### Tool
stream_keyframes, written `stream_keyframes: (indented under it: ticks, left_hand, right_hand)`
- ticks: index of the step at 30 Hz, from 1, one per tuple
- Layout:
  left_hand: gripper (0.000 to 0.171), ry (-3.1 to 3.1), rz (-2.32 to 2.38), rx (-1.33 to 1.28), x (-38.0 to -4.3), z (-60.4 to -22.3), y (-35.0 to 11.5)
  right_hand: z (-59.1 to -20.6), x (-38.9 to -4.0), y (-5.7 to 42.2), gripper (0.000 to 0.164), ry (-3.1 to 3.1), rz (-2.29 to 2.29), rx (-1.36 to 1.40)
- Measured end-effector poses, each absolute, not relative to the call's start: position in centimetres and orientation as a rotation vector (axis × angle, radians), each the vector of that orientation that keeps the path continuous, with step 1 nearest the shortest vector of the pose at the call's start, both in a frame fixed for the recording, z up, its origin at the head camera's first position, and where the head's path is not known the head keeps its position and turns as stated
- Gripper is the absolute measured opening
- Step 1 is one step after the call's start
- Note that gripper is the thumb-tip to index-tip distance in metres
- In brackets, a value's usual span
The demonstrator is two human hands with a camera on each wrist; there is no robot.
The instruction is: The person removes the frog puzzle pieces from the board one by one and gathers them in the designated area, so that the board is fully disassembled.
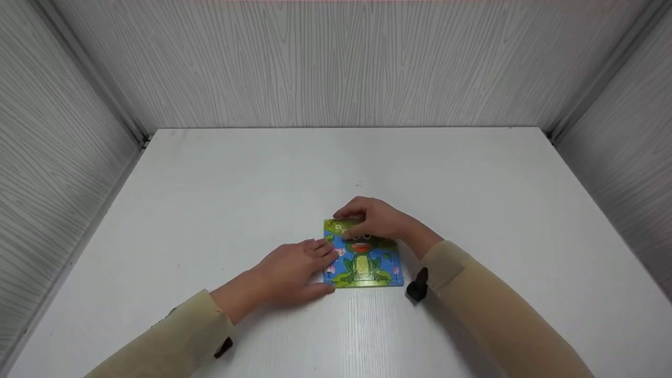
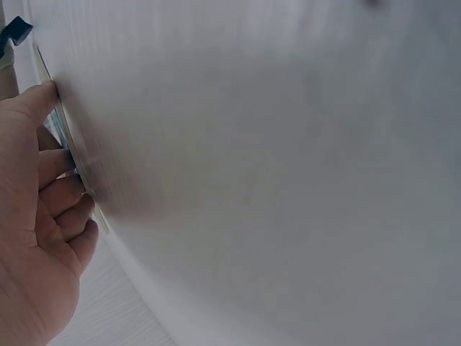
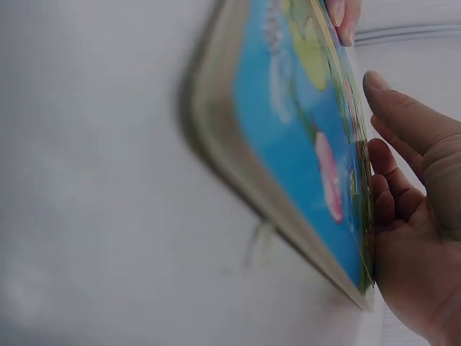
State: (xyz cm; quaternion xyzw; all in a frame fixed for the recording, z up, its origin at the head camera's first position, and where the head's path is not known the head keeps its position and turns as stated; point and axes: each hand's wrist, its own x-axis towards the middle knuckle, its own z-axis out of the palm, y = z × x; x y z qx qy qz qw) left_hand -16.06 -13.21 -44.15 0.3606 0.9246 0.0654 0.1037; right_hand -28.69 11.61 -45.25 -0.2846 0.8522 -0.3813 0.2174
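A thin, near-square frog picture board lies on the white table, with a green frog on blue. My left hand rests at its left side, fairly straight fingers over the edge and thumb by the near left corner. In the left wrist view, the fingertips sit along the board's edge. My right hand reaches over the far side and grips the board there, fingers bent at the far edge and thumb on the picture. The right wrist view shows the board's blue corner close up, beside the curled right hand.
The white tabletop spreads around the board on all sides. Pale wood-grain panels stand behind and at both sides. Dark straps hang from the beige sleeves near the wrists.
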Motion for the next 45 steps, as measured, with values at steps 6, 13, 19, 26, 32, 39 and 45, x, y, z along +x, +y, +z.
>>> stream_keyframes:
  ticks: [6, 13, 19, 26, 32, 39, 45]
  left_hand:
    - [0.076, 2.712, 0.205, 1.045, -15.90, -43.74, -13.27]
    - [0.076, 2.712, 0.218, 1.046, -15.70, -43.51, -13.32]
    - [0.077, 2.703, 0.229, 1.035, -15.75, -43.48, -13.25]
    - [0.075, 2.711, 0.224, 1.062, -16.01, -43.89, -13.13]
    - [0.076, 2.704, 0.212, 1.045, -16.12, -44.03, -13.20]
    - [0.076, 2.699, 0.271, 1.004, -16.23, -44.08, -13.24]
    - [0.075, 2.704, 0.275, 1.013, -16.18, -44.21, -13.16]
  right_hand:
    - [-45.06, -28.63, 11.69, 0.041, 2.351, -1.035, -0.827]
    - [-44.79, -28.39, 11.68, 0.039, 2.357, -1.007, -0.842]
    - [-44.63, -28.32, 11.67, 0.035, 2.376, -0.985, -0.860]
    - [-44.80, -28.55, 11.80, 0.034, 2.374, -0.975, -0.859]
    - [-44.84, -28.71, 11.60, 0.034, 2.355, -0.960, -0.867]
    - [-44.92, -28.86, 11.43, 0.033, 2.349, -0.946, -0.877]
    - [-45.02, -28.82, 11.62, 0.034, 2.293, -1.011, -0.880]
